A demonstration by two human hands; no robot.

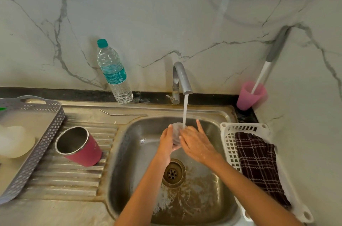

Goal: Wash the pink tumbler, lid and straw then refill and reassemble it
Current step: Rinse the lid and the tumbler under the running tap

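Note:
The clear round lid (175,131) is under the running stream from the tap (180,79), over the steel sink (133,151). My left hand (167,141) grips the lid from the left. My right hand (196,142) lies flat against its right side, fingers straight. The pink tumbler (79,147) leans on the ribbed drainboard to the left, mouth open and facing up-left. A metal straw (123,114) lies on the sink's back ledge. A water bottle (113,72) with a teal cap stands behind it.
A grey perforated tray (33,142) holding pale items sits at far left. A white basket (231,144) with a dark checked cloth (259,164) hangs at the sink's right. A pink cup (249,96) with a long-handled brush stands in the back right corner.

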